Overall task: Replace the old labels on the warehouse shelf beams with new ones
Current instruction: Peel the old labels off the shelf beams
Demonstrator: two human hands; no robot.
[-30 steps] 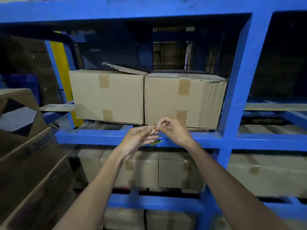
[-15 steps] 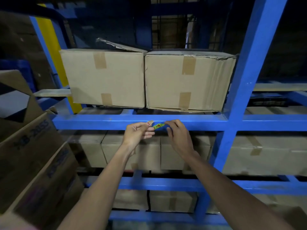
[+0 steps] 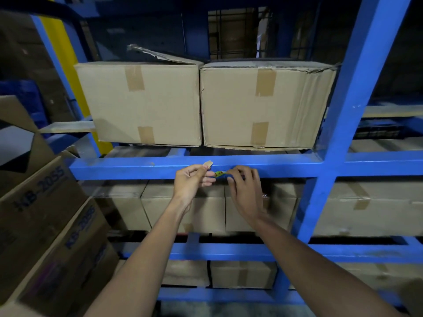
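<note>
- Both bare forearms reach up and forward from the bottom of the view to the front face of a blue shelf beam [image 3: 142, 169], with the hands close together at its middle
- The left hand [image 3: 191, 183] is curled, thumb and forefinger pinching a small tan paper strip [image 3: 207, 164] that sticks up just above the knuckles, in front of the beam
- The right hand [image 3: 246, 187] lies palm toward the beam with fingers bent, its fingertips pressed onto the right end of a small green label [image 3: 220, 173] on the beam face; the label's left end shows in the gap between the two hands
- The label bears red marks, too small and blurred to read; its right part is covered by the right fingers, so whether it lies fully flat cannot be told
- Above the beam two taped cardboard boxes [image 3: 258, 106] sit side by side, touching; more boxes on the lower shelves are partly hidden behind the arms
- At the left edge a stack of printed cartons [image 3: 45, 213] is cut off by the frame, its lettering only partly legible
- Compared with half a second ago, the hands hold almost the same pose, and the label has stayed between them on the beam
- A second ago the hands were pinched together in front of the boxes' lower edge, with the label hanging below them; now they are parted along the beam
</note>
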